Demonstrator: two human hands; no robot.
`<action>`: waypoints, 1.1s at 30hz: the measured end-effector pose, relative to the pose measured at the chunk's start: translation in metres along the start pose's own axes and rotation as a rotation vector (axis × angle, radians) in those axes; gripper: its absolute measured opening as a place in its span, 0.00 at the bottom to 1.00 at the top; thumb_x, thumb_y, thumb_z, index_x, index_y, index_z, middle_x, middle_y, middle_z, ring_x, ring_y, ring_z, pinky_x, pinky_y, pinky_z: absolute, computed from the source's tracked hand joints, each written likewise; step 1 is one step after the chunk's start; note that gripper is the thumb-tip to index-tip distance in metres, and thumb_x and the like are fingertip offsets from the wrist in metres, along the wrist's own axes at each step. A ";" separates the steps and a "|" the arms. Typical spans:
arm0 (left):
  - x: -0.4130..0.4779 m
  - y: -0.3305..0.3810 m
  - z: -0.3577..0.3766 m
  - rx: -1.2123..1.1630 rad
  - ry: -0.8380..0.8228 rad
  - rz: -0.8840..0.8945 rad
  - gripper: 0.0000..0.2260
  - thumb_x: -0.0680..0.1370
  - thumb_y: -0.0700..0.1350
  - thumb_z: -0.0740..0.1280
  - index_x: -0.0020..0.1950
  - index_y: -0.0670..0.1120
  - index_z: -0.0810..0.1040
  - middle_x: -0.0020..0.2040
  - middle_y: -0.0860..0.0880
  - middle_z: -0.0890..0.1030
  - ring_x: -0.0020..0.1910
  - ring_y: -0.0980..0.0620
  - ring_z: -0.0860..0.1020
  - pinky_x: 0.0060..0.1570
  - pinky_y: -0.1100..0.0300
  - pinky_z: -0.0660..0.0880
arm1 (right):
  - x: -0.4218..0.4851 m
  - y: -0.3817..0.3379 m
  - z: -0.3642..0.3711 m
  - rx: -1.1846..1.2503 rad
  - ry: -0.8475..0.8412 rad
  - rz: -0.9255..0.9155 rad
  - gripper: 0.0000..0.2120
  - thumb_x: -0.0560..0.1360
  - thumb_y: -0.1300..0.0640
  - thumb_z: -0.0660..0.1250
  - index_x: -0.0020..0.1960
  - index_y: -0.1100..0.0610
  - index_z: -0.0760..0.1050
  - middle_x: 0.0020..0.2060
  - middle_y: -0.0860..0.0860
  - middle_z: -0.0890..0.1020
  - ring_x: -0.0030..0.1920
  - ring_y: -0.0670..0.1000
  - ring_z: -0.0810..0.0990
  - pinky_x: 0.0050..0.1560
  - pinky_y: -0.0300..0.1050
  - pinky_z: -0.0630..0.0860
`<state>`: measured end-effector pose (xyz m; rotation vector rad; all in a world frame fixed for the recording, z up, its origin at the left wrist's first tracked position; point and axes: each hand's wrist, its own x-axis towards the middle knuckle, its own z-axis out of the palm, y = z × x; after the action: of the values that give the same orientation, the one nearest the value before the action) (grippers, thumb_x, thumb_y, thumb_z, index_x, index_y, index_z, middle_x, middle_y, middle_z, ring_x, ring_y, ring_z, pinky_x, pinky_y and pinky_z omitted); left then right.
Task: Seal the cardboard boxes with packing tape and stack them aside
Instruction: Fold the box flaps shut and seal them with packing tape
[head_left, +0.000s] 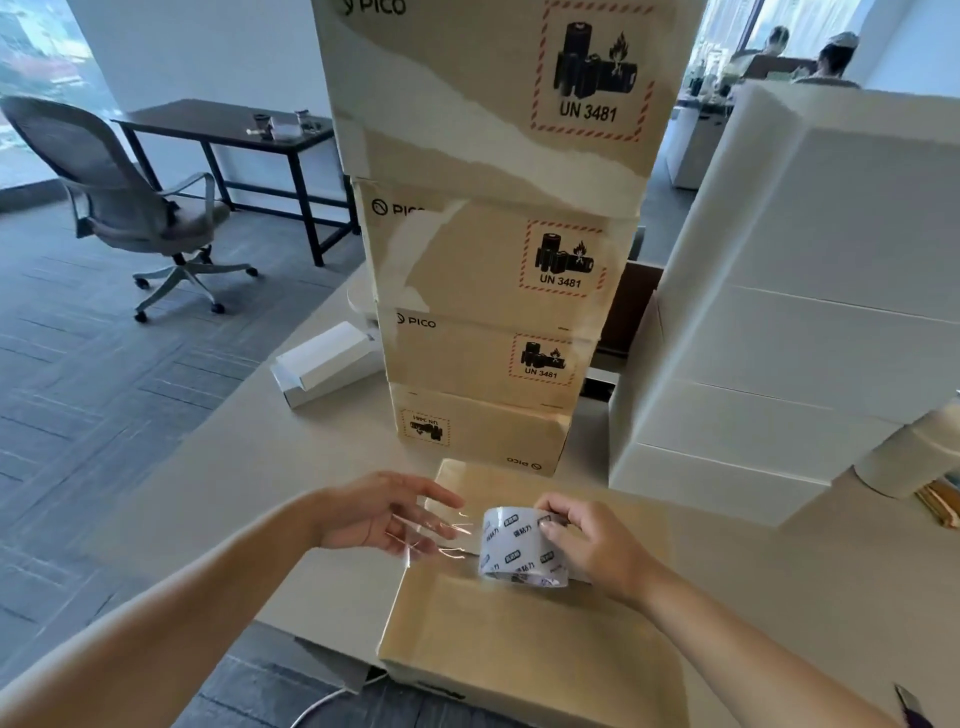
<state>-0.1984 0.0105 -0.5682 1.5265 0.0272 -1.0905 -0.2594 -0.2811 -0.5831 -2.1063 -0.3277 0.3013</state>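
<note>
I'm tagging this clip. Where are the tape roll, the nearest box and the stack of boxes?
tape roll (511, 551), head view, printed outer face.
nearest box (519, 639), head view, bare part of its top flap.
stack of boxes (478, 275), head view, front of the second box from the top.

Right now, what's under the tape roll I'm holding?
A closed brown cardboard box lies under the tape roll, which your right hand grips. The roll covers part of the lid, and whether it touches is unclear. The box's contents are hidden.
</note>
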 end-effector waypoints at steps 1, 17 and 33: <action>0.002 -0.002 -0.001 -0.012 0.013 0.003 0.15 0.83 0.38 0.55 0.62 0.39 0.80 0.61 0.35 0.80 0.53 0.37 0.80 0.51 0.50 0.77 | 0.004 0.001 0.001 -0.017 0.003 -0.003 0.07 0.77 0.53 0.59 0.43 0.51 0.74 0.34 0.51 0.77 0.36 0.46 0.74 0.40 0.44 0.70; 0.015 -0.008 0.009 0.112 0.417 0.089 0.20 0.72 0.25 0.71 0.56 0.43 0.73 0.46 0.36 0.85 0.37 0.41 0.84 0.37 0.53 0.82 | 0.018 0.005 -0.001 -0.124 -0.114 -0.100 0.06 0.81 0.50 0.57 0.47 0.48 0.68 0.33 0.44 0.75 0.33 0.44 0.72 0.38 0.48 0.71; -0.006 -0.063 -0.035 -0.306 0.585 0.061 0.07 0.73 0.33 0.73 0.50 0.32 0.81 0.48 0.34 0.84 0.44 0.43 0.84 0.47 0.56 0.83 | 0.025 0.002 0.022 -0.346 -0.062 -0.199 0.33 0.67 0.29 0.69 0.67 0.39 0.63 0.59 0.37 0.72 0.57 0.39 0.72 0.59 0.40 0.72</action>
<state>-0.2164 0.0597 -0.6177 1.5030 0.5226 -0.5309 -0.2432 -0.2562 -0.5988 -2.3819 -0.6606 0.2023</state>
